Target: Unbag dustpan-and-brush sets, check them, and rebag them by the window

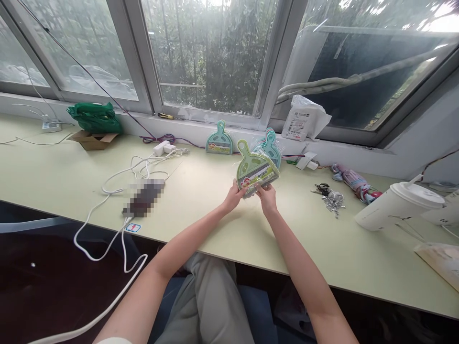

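Observation:
A green mini dustpan set (256, 168) in clear plastic wrap, with a printed label across it, is held up over the table, handle upward and tilted to the left. My left hand (234, 196) grips its lower left corner, and my right hand (267, 197) closes on its bottom edge to the right. Behind it, partly hidden, a stack of several teal dustpans (271, 149) leans by the window wall. Another teal dustpan set (219, 139) stands upright against the wall to the left.
Left of my hands, white cables (107, 188) run past a blurred-out dark item (143, 198). A green bag (95, 118) sits on a cardboard box (93, 140). To the right lie keys (332, 198), a folded umbrella-like bundle (355, 182) and a white lidded cup (398, 208). A white package (301, 122) rests on the sill.

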{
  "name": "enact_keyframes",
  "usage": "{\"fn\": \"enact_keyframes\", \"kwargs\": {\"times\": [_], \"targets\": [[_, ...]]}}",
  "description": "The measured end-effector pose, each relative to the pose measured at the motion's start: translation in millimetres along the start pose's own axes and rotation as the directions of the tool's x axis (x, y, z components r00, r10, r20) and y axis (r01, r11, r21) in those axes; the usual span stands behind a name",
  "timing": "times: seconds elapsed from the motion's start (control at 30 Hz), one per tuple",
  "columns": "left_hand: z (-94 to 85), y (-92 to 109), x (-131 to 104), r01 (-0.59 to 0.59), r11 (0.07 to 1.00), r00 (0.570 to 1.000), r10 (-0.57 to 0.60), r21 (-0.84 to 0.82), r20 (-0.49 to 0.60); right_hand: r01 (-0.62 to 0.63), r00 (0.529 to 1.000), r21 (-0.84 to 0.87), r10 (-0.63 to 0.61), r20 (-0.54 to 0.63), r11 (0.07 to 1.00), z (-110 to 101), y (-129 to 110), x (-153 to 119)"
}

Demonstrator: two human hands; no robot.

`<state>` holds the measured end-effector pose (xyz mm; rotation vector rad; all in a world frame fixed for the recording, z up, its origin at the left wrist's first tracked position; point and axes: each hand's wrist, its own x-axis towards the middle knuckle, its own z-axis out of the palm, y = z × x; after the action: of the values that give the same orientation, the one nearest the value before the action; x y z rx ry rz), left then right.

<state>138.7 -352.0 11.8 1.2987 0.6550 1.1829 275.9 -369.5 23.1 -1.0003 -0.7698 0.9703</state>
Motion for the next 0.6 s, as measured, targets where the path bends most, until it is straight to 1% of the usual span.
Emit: {"fn": "enact_keyframes", "kwargs": {"times": [0.07, 0.1, 0.13, 0.17, 0.2, 0.23, 0.27, 0.3, 0.33, 0.37, 0.4, 0.43, 0.47, 0.53, 0.6], "targets": [[-4.8, 7.1, 2.2, 0.063, 0.995, 0.997, -0.066, -0.075, -0.034, -0.054, 0.994, -0.095, 0.063, 0.090, 0.994, -6.0, -3.0, 5.8], [-9.0, 11.2, 3.8, 0.092, 0.989, 0.994, -0.099, -0.114, -0.053, -0.078, 0.984, -0.171, 0.103, 0.146, 0.982, -10.2, -5.8, 8.3], [-14.3, 15.1, 5.8, 0.114, 0.982, 0.989, -0.127, -0.151, -0.079, -0.071, 0.976, -0.260, 0.121, 0.183, 0.963, -15.0, -9.2, 10.4], [-20.6, 18.4, 7.8, 0.136, 0.974, 0.981, -0.158, -0.181, -0.112, -0.016, 0.975, -0.355, 0.093, 0.201, 0.935, -20.3, -12.8, 12.0], [-27.4, 20.9, 9.8, 0.158, 0.966, 0.970, -0.190, -0.203, -0.152, 0.087, 0.976, -0.452, 0.015, 0.219, 0.888, -25.6, -16.3, 13.1], [-34.3, 22.7, 11.5, 0.180, 0.959, 0.956, -0.223, -0.220, -0.192, 0.235, 0.962, -0.540, -0.115, 0.247, 0.808, -30.6, -19.4, 13.8], [-41.0, 23.8, 12.9, 0.204, 0.951, 0.940, -0.257, -0.233, -0.224, 0.390, 0.919, -0.611, -0.246, 0.309, 0.689, -34.7, -21.8, 13.9], [-46.9, 24.6, 13.8, 0.226, 0.943, 0.927, -0.285, -0.244, -0.243, 0.524, 0.852, -0.653, -0.345, 0.394, 0.547, -37.6, -23.3, 13.6], [-51.8, 25.1, 14.1, 0.244, 0.936, 0.921, -0.306, -0.254, -0.241, 0.623, 0.780, -0.666, -0.393, 0.487, 0.411, -39.2, -23.8, 13.0], [-55.5, 25.6, 13.9, 0.260, 0.929, 0.923, -0.319, -0.262, -0.217, 0.685, 0.722, -0.660, -0.401, 0.563, 0.307, -39.5, -23.2, 12.1], [-58.1, 26.3, 13.1, 0.271, 0.925, 0.930, -0.324, -0.267, -0.176, 0.718, 0.687, -0.651, -0.401, 0.606, 0.246, -38.7, -21.7, 11.1], [-59.5, 27.2, 12.0, 0.286, 0.921, 0.937, -0.327, -0.265, -0.125, 0.730, 0.672, -0.645, -0.405, 0.620, 0.224, -37.2, -19.6, 10.1], [-60.1, 28.3, 10.7, 0.307, 0.918, 0.940, -0.333, -0.252, -0.070, 0.729, 0.673, -0.644, -0.413, 0.614, 0.231, -35.5, -16.9, 9.3], [-59.8, 30.9, 7.9, 0.367, 0.909, 0.929, -0.369, -0.197, 0.027, 0.707, 0.699, -0.646, -0.422, 0.577, 0.287, -32.8, -11.2, 8.7], [-59.0, 33.2, 5.8, 0.420, 0.897, 0.907, -0.413, -0.136, 0.080, 0.676, 0.732, -0.653, -0.419, 0.537, 0.342, -31.8, -5.8, 9.6]]}}
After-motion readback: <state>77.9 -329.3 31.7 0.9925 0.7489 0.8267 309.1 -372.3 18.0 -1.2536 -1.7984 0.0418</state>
